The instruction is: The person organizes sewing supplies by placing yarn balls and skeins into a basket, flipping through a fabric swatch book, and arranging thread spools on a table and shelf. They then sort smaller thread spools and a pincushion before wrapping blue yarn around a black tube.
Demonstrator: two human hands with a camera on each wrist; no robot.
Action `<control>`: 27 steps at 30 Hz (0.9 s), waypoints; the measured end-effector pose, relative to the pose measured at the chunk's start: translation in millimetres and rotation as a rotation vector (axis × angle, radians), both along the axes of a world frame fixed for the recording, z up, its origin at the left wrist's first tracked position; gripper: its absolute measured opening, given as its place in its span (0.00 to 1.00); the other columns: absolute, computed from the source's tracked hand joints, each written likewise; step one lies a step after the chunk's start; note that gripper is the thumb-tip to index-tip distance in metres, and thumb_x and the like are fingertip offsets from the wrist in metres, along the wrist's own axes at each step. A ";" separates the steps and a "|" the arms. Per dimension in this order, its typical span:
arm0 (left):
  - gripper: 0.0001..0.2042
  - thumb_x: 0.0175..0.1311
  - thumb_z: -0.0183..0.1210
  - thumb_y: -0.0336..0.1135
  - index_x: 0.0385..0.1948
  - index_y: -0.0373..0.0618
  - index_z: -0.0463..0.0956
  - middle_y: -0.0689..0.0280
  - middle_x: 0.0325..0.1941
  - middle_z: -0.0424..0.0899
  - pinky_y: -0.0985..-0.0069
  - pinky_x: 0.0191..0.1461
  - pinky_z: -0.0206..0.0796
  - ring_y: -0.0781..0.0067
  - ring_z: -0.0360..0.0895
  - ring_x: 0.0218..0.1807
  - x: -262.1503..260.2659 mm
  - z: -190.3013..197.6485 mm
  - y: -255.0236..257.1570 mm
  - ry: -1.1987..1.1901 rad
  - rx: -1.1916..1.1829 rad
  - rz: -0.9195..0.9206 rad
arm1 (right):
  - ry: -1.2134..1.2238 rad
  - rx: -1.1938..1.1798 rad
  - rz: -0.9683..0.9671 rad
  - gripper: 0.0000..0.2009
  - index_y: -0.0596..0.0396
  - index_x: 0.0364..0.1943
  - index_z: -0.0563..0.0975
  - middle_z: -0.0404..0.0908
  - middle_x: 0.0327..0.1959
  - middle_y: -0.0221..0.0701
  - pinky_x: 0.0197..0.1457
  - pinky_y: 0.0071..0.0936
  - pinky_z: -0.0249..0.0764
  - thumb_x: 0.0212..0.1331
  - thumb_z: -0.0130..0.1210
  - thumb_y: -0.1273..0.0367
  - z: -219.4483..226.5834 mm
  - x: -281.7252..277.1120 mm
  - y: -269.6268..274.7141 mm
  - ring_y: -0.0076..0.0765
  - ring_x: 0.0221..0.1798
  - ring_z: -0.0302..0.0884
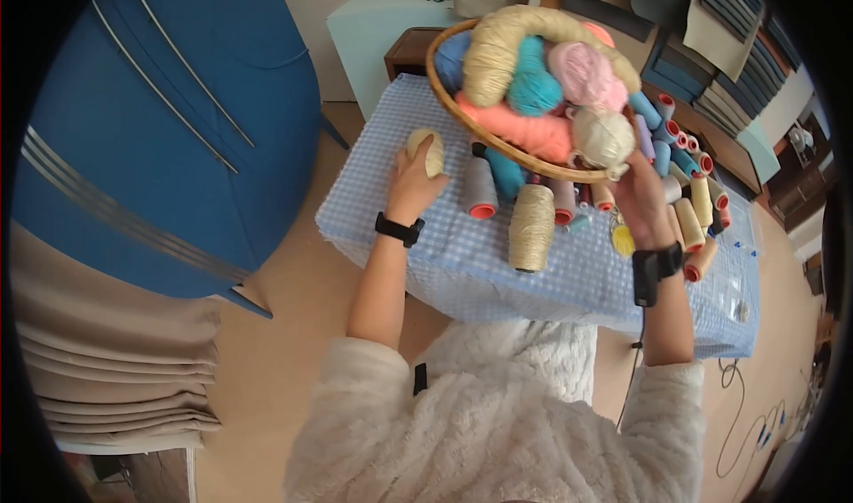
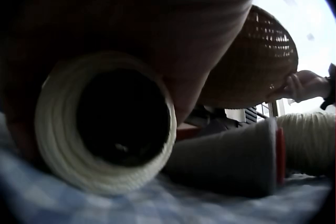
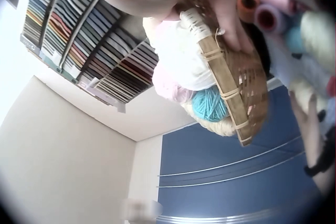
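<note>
My left hand (image 1: 414,185) grips a cream cone of thread (image 1: 426,152) at the left of the table. The left wrist view looks into the hollow end of that cone (image 2: 52,129), which is on or close over the cloth. With my right hand (image 1: 643,203) I hold the near right rim of a wicker basket (image 1: 533,162), raised and tilted above the table. In it lie a cream skein (image 1: 490,67), a teal yarn ball (image 1: 535,85), a pink ball (image 1: 582,69), a coral skein (image 1: 524,131) and a white ball (image 1: 604,139).
Beneath the basket's near edge lie a grey cone (image 1: 480,185), a teal cone (image 1: 506,176) and a larger cream cone (image 1: 531,227). Several more spools crowd the right side of the checked tablecloth (image 1: 444,267). A blue board (image 1: 169,130) stands left of the table.
</note>
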State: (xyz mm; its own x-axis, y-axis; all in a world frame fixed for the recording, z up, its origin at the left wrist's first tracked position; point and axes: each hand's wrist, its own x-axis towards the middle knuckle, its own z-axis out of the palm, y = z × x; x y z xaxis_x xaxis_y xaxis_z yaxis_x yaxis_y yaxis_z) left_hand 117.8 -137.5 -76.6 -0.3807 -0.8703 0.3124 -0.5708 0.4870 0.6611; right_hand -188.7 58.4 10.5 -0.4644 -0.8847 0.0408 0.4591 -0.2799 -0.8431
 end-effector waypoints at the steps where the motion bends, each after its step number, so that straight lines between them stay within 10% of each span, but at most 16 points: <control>1: 0.38 0.54 0.64 0.39 0.71 0.49 0.63 0.42 0.64 0.68 0.55 0.66 0.66 0.37 0.70 0.62 6.5 -0.3 -1.5 0.068 0.013 0.001 | -0.007 -0.001 0.019 0.13 0.59 0.54 0.75 0.83 0.50 0.33 0.55 0.34 0.81 0.70 0.45 0.71 -4.0 9.7 -18.1 0.33 0.52 0.82; 7: 0.35 0.59 0.58 0.25 0.72 0.41 0.57 0.55 0.71 0.65 0.66 0.70 0.64 0.60 0.69 0.67 111.2 27.6 29.2 0.817 0.086 0.104 | -0.014 0.097 0.139 0.11 0.60 0.51 0.73 0.81 0.48 0.36 0.52 0.35 0.84 0.68 0.46 0.73 -5.2 89.2 -101.7 0.37 0.47 0.83; 15: 0.35 0.63 0.53 0.24 0.75 0.47 0.55 0.58 0.74 0.61 0.67 0.73 0.58 0.60 0.64 0.71 175.3 26.0 90.3 0.872 0.060 0.297 | -0.182 0.205 0.236 0.22 0.56 0.64 0.65 0.80 0.52 0.41 0.49 0.44 0.87 0.65 0.45 0.77 -66.0 144.4 -178.3 0.42 0.48 0.84; 27: 0.34 0.64 0.51 0.23 0.75 0.47 0.54 0.57 0.73 0.62 0.67 0.75 0.52 0.61 0.62 0.72 154.8 19.9 84.6 0.800 0.171 0.146 | 0.043 0.311 0.488 0.29 0.56 0.73 0.55 0.70 0.66 0.44 0.62 0.42 0.79 0.69 0.47 0.71 -61.9 120.4 -151.7 0.45 0.59 0.80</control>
State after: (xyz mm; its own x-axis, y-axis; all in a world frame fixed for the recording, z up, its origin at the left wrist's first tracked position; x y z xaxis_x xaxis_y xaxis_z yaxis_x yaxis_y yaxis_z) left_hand 272.6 -53.0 -56.7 0.0206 -0.9537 0.3000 0.0537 0.3007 0.9522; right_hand -68.3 -93.3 -51.4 -0.0038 -0.9693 -0.2458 0.4362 0.2195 -0.8727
